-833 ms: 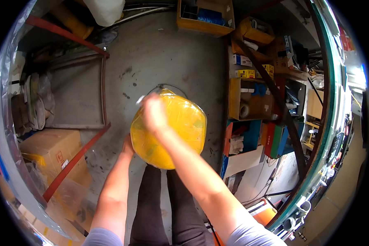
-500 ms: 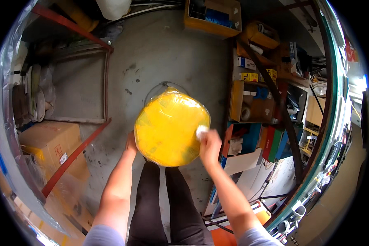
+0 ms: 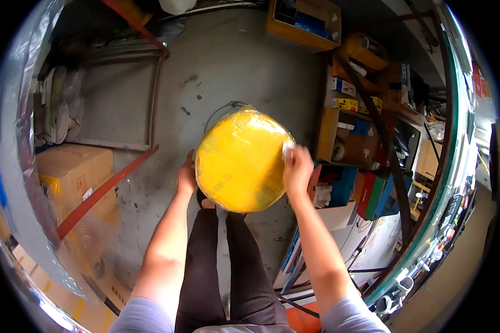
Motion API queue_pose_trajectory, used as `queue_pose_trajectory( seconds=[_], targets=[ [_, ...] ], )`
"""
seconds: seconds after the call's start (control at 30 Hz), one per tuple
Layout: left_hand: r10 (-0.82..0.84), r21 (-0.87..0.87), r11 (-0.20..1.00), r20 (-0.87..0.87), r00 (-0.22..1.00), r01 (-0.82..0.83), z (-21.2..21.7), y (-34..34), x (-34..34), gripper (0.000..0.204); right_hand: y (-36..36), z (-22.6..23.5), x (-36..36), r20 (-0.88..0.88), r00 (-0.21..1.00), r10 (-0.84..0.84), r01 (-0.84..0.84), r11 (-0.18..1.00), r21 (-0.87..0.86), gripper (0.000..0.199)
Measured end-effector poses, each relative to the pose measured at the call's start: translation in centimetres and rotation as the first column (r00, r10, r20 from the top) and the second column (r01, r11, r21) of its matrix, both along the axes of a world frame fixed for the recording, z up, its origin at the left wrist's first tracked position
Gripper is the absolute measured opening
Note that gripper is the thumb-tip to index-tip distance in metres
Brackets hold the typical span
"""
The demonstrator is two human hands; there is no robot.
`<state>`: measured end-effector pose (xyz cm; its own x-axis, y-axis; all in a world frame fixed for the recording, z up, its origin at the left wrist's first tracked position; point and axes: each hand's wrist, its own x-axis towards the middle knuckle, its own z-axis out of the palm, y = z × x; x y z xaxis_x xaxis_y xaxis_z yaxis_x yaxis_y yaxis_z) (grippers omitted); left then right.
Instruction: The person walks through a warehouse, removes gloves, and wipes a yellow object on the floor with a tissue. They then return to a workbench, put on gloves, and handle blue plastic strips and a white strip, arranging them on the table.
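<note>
The round object [image 3: 241, 161] between the two hands is bright yellow under glossy clear wrap, with paler glints at its upper edge. A small white piece [image 3: 288, 146] shows at the right hand [image 3: 298, 169]. The trousers [image 3: 228, 266] are black, the sleeves [image 3: 150, 316] pale lilac-grey. The concrete floor [image 3: 233, 66] is grey with dark spots. The shelf frame [image 3: 103, 191] is red, the carton [image 3: 72, 172] beside it tan with a yellow stripe. Boxes on the right shelving [image 3: 350, 127] are orange-yellow, brown, blue, red and green.

The person's right hand [image 3: 298, 168], which lay flat across the top of the round yellow plastic-wrapped bucket lid [image 3: 241, 162] moments earlier, has slid off to the lid's right edge, now pressing a small white wad [image 3: 288, 146] there.
</note>
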<state>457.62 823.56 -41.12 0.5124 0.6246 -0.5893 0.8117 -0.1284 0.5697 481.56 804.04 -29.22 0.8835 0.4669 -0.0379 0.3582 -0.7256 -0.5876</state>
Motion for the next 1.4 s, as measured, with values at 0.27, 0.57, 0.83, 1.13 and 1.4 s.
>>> queue_pose_trajectory(
  seconds=[0.27, 0.57, 0.83, 1.13, 1.4],
  targets=[
    [0.134, -0.058, 0.989, 0.017, 0.991, -0.132, 2.3, -7.8, -11.6, 0.026, 12.0, -4.2, -10.3, 0.043, 0.62, 0.783, -0.774, 0.62, -0.13, 0.012],
    [0.279, -0.081, 0.951, -0.194, 0.94, -0.299, 6.9, -12.2, -34.4, 0.022, -9.2, -0.2, -5.1, -0.01, 0.808, 0.589, -0.589, 0.807, 0.045, 0.026],
    [0.48, -0.112, 0.831, -0.348, 0.805, -0.544, 13.0, -16.1, -43.7, 0.023, -3.8, -1.3, -11.3, -0.021, 0.986, -0.166, 0.167, 0.978, 0.125, 0.013],
    [0.366, -0.016, 0.929, -0.137, 0.921, -0.371, 14.8, -14.3, -45.8, 0.024, 0.4, 10.2, -29.6, -0.771, -0.152, 0.618, 0.643, 0.655, 0.397, 0.022],
    [0.563, -0.126, 0.809, -0.114, 0.819, -0.574, 16.5, -11.9, -63.5, 0.022, 6.4, 22.6, -46.4, -0.629, -0.336, 0.701, 0.684, 0.64, 0.349, 0.039]
  ],
)
